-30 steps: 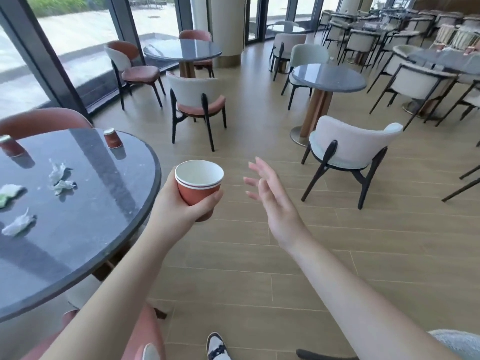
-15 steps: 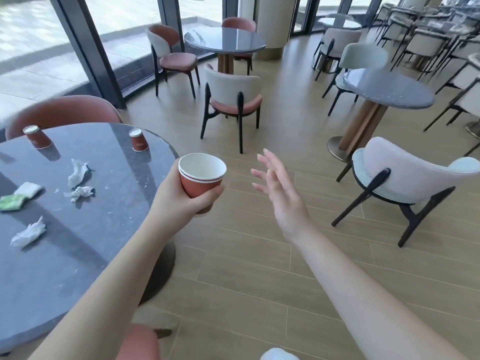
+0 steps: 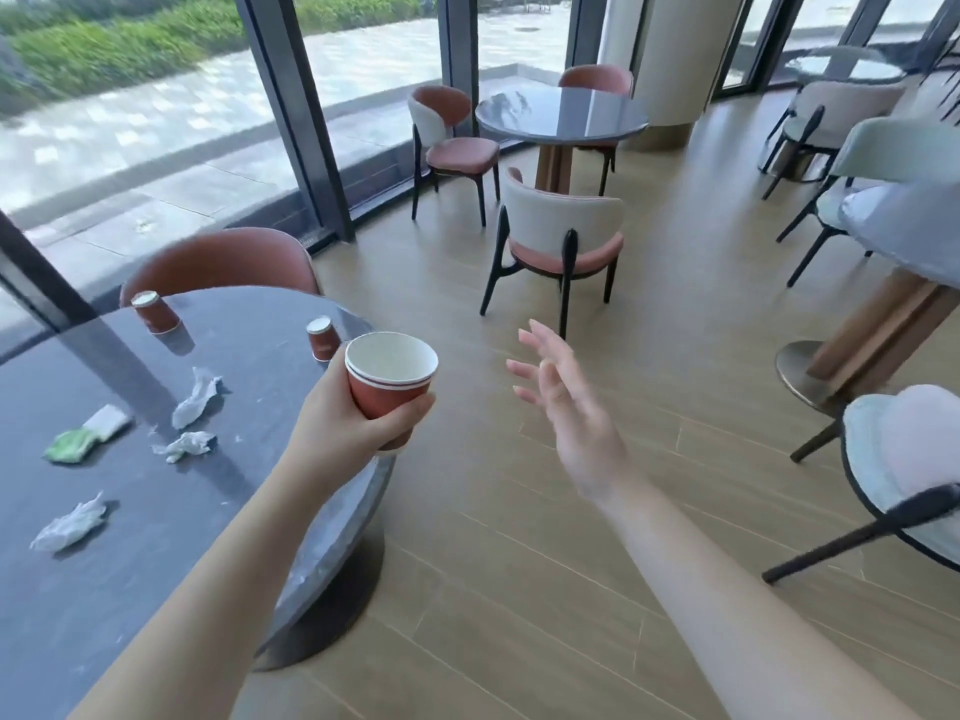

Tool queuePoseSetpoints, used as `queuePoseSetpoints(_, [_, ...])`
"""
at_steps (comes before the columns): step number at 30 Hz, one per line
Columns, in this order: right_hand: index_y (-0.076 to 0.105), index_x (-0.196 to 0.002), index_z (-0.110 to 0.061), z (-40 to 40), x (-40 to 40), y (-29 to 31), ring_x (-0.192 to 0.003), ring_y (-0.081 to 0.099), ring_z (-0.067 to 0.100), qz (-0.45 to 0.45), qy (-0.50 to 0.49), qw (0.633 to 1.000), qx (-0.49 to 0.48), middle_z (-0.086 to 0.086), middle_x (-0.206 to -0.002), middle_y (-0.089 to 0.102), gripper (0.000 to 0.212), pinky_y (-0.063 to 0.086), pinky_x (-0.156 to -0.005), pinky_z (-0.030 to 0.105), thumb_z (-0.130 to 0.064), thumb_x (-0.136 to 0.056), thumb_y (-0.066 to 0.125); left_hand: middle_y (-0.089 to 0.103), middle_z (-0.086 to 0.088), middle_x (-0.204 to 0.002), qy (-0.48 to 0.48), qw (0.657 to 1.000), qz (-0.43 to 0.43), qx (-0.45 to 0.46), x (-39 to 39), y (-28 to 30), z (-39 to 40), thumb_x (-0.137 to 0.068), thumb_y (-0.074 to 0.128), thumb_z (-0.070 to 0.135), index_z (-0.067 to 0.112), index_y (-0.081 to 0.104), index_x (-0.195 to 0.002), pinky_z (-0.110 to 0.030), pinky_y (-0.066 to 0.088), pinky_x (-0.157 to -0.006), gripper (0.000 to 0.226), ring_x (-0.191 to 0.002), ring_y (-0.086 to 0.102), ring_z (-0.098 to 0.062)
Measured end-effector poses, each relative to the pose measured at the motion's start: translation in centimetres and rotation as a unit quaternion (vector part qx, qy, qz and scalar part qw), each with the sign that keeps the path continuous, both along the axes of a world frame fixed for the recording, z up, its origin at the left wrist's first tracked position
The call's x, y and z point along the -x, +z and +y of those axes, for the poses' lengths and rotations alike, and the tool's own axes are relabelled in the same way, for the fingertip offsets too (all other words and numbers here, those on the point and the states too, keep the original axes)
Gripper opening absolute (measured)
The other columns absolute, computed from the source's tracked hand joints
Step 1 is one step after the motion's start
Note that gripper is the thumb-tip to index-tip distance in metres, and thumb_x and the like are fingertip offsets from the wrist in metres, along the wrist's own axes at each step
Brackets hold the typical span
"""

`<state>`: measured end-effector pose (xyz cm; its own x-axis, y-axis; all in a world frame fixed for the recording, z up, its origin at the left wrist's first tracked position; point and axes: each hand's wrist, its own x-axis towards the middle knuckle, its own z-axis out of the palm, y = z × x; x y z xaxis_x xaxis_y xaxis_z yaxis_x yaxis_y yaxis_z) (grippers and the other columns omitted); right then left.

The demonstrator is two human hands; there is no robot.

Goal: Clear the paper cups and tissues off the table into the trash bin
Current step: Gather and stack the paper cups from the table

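Note:
My left hand (image 3: 343, 428) grips an upright red paper cup (image 3: 389, 376) with a white inside, held just past the right edge of the dark round table (image 3: 104, 563). My right hand (image 3: 566, 402) hovers over the floor to the cup's right, fingers spread and holding nothing. Two more red cups stand upside down on the table, one at the far side (image 3: 155, 311) and one near the right rim (image 3: 322, 337). Several crumpled white tissues (image 3: 195, 397) (image 3: 184, 445) (image 3: 67, 523) lie on the tabletop, along with a green and white packet (image 3: 85, 434). No trash bin is in view.
A red chair (image 3: 218, 262) stands behind the table. A white-backed chair (image 3: 561, 241) and another round table (image 3: 561, 116) are ahead over wooden floor. A light chair (image 3: 904, 485) and a table pedestal (image 3: 883, 324) are on the right. Glass walls run along the left.
The view has swung left, so the table and its litter fill more of the frame. My left hand still holds the cup and my right hand stays spread beside it.

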<state>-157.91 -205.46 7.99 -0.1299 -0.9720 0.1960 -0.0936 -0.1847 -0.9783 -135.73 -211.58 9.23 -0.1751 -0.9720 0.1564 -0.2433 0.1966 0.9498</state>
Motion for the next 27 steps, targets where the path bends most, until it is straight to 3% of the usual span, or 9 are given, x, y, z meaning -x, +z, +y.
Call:
queuePoseSetpoints(5, [0.037,-0.14,-0.056,-6.5,0.9,-0.9,-0.13,0.054,0.001,0.014,0.056,0.998,-0.024,-0.029,-0.146,0.045,0.064,0.041,-0.115,0.046,-0.086,-0.083,0.039,0.069,0.016,-0.086,0.045,0.999,0.012,-0.019,0.8,-0.7,-4.5,-0.055,0.083,0.053,0.039,0.059,-0.105,-0.013,0.05,-0.056,0.058,-0.072,0.064,0.003])
queuePoseSetpoints(10, [0.036,-0.146,-0.042,-14.3,-0.6,-1.8,-0.129,0.054,0.002,0.018,0.105,0.994,-0.029,-0.019,-0.148,0.046,0.088,0.042,-0.115,0.04,-0.093,-0.074,0.038,0.069,0.014,-0.082,0.077,0.996,0.029,-0.032,0.1,-2.2,-9.8,-0.057,0.084,0.049,0.036,0.059,-0.103,-0.015,0.05,-0.054,0.054,-0.067,0.062,0.001])
queuePoseSetpoints(14, [0.039,-0.141,-0.042,-20.9,-3.6,-2.3,-0.128,0.056,0.004,0.007,0.151,0.988,-0.028,-0.012,-0.148,0.048,0.086,0.043,-0.113,0.037,-0.094,-0.073,0.033,0.067,0.008,-0.082,0.101,0.992,0.056,-0.049,-2.6,-3.6,-15.3,-0.056,0.086,0.045,0.029,0.06,-0.112,-0.023,0.049,-0.053,0.064,-0.063,0.058,-0.009])
queuePoseSetpoints(17, [0.041,-0.14,-0.04,-25.7,-6.0,-2.2,-0.127,0.057,0.006,0.003,0.176,0.984,-0.035,-0.008,-0.148,0.048,0.086,0.045,-0.11,0.031,-0.093,-0.073,0.032,0.065,0.013,-0.079,0.13,0.988,0.06,-0.054,-5.1,-4.1,-19.3,-0.056,0.086,0.045,0.029,0.06,-0.107,-0.02,0.047,-0.05,0.059,-0.062,0.057,-0.006])
queuePoseSetpoints(22, [0.041,-0.145,-0.034,-32.6,-8.8,-3.0,-0.125,0.057,0.004,0.008,0.195,0.979,-0.063,-0.01,-0.146,0.05,0.058,0.045,-0.111,0.032,-0.057,-0.095,0.026,0.068,0.01,-0.086,0.145,0.986,0.055,-0.066,-7.7,-4.8,-24.8,-0.059,0.087,0.044,0.038,0.061,-0.104,-0.019,0.047,-0.052,0.052,-0.068,0.06,-0.006])
queuePoseSetpoints(27, [0.04,-0.143,-0.037,-38.1,-11.1,-4.2,-0.124,0.057,0.001,0.001,0.236,0.968,-0.087,-0.012,-0.145,0.049,0.056,0.045,-0.11,0.03,-0.058,-0.094,0.023,0.068,0.013,-0.086,0.191,0.976,0.062,-0.084,-10.4,-6.7,-27.4,-0.06,0.088,0.044,0.047,0.06,-0.101,-0.027,0.051,-0.053,0.05,-0.071,0.061,-0.01])
